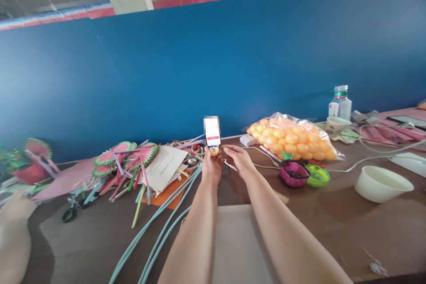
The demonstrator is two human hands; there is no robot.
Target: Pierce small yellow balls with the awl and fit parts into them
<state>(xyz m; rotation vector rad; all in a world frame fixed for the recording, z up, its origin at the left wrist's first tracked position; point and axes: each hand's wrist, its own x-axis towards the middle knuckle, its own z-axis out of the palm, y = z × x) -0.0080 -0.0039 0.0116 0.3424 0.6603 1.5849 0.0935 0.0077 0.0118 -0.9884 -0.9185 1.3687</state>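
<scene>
My left hand (213, 169) is closed around a small round yellow-orange piece (214, 151) with a shiny top. Just to its right, my right hand (240, 160) has its thumb and index finger pinched near the piece; whatever is between the fingertips is too small to make out. Below those fingers shows a thin cream-coloured strip (230, 166). Directly behind my left hand stands a phone (213, 135) with a lit screen, leaning upright. A small shiny metal dish (192, 161) lies to the left of my hands.
Pink-and-green paper fans (115, 154), papers (165, 164) and long pale-blue tubes (159, 215) lie left. On the right are a bag of orange plastic eggs (293, 140), a purple bowl (293, 179), a green dish (317, 176), a cream tub (382, 185) and bottles (340, 104). Another person's arm (15, 235) reaches in left.
</scene>
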